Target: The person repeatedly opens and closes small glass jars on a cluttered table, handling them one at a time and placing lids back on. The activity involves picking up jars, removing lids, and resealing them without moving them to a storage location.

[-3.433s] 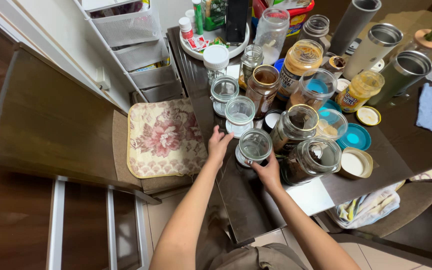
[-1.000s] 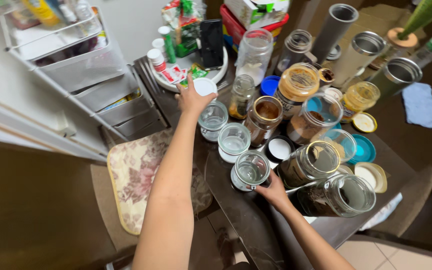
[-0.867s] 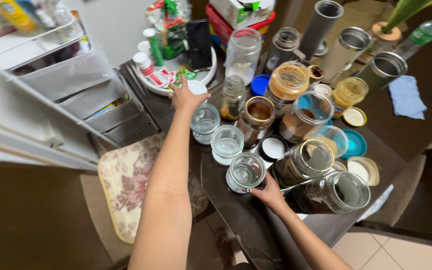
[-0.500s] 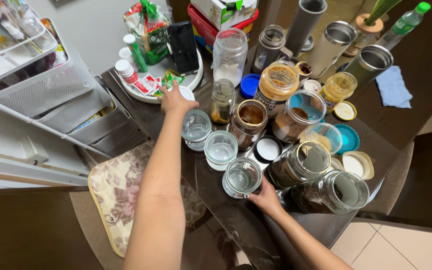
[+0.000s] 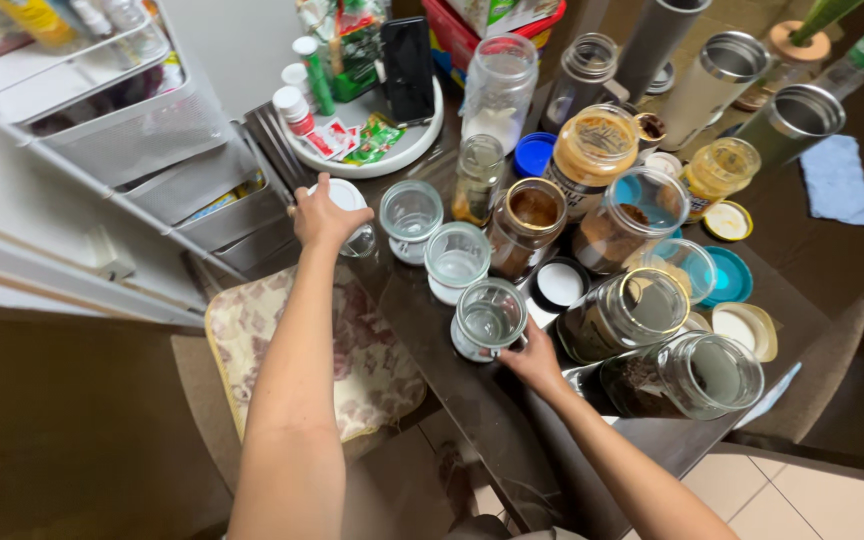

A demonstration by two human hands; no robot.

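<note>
The left hand (image 5: 320,215) is closed over a small clear glass jar with a white screw lid (image 5: 348,208), gripping it from above at the near-left edge of the dark glossy table (image 5: 472,400), just left of the first of three open, empty glass jars. Half a second ago that hand and the lidded jar were farther back, right beside the round white tray (image 5: 407,150) that carries a black phone and small bottles; they have since come toward the person and out to the table's edge, near the grey mesh drawer rack (image 5: 152,140). The right hand (image 5: 530,358) has stayed where it was, fingers curled lightly against the lower right side of the nearest open clear glass jar (image 5: 489,318), which stands upright on a white lid. The other two empty jars (image 5: 435,232) stand in a diagonal row behind it, unchanged. Jars of brown powder and paste, loose lids and steel flasks crowd the table beyond. A floral cushion (image 5: 372,350) lies on the chair below the left arm.
</note>
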